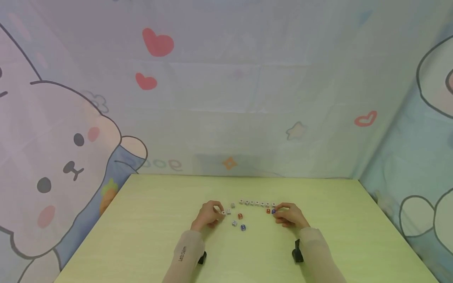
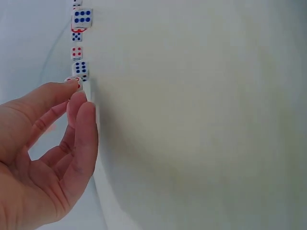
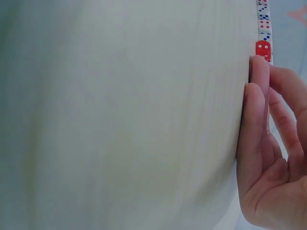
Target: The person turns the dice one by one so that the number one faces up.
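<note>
My left hand (image 1: pixel 209 214) pinches a white die (image 1: pixel 223 213) between thumb and fingertips; in the left wrist view that white die (image 2: pixel 74 82) shows red pips. Just right of it sits another white die (image 1: pixel 228 212). On the right, my right hand (image 1: pixel 289 215) has thumb and index finger on a blue die (image 1: pixel 273 211), beside a red die (image 1: pixel 268 211). Behind these two runs a row of white dice (image 1: pixel 256 203). The right wrist view shows the red die (image 3: pixel 263 49) at the fingertips, while the blue one is hidden there.
Between the hands lie a loose red die (image 1: pixel 240 216), a blue die (image 1: pixel 243 227) and white dice (image 1: pixel 234 223). All stand on a pale yellow-green table (image 1: pixel 152 220). A printed cloth (image 1: pixel 226 90) hangs behind the table's back edge.
</note>
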`<state>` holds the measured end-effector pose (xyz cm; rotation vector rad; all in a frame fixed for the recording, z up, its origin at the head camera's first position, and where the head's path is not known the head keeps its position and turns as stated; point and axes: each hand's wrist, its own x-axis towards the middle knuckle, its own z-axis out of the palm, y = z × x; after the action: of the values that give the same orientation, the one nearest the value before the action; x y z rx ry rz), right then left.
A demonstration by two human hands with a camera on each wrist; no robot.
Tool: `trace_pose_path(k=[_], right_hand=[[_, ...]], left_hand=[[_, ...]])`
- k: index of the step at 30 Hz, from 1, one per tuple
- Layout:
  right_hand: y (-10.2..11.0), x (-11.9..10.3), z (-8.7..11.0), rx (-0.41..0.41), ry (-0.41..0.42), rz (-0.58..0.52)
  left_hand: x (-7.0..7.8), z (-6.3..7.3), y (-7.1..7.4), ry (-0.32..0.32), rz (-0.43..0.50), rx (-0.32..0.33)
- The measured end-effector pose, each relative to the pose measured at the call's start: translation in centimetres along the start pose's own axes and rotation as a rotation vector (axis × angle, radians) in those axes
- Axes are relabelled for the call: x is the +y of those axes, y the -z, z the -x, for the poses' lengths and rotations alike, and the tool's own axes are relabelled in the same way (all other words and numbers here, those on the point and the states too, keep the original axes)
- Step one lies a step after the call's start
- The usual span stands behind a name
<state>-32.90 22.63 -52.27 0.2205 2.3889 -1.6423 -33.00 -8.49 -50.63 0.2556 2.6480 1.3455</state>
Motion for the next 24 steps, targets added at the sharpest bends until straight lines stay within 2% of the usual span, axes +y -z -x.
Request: trace_pose_path(k=[5, 10, 13, 15, 20, 24], right_hand=[[0.0, 0.1, -0.1, 0.006, -0.009, 0.007], [-0.1, 0.1, -0.2, 0.018, -0.015, -0.005], [-0.1, 0.1, -0.3, 0.018, -0.012, -0.011], [0.0, 0.1, -0.3, 0.019, -0.01, -0.01], [0.0, 0.1, -0.2, 0.017, 0.001, -0.019], [-0.1, 0.1, -0.2, 0.011, 0.008, -0.028]], left_hand=[[1.2, -0.4, 0.3, -0.043, 0.033, 0.005], [3.3, -1.0, -0.3, -0.104, 0.046, -0.005], [4.6, -1.9, -1.7, -0.125, 0.044, -0.024], [5.3, -2.6, -2.9, -0.121, 0.04, -0.045], [6.7, -3.8, -5.9, -0.155, 0.003, -0.078], [7.4, -4.5, -7.8, -0.136, -0.037, -0.062]])
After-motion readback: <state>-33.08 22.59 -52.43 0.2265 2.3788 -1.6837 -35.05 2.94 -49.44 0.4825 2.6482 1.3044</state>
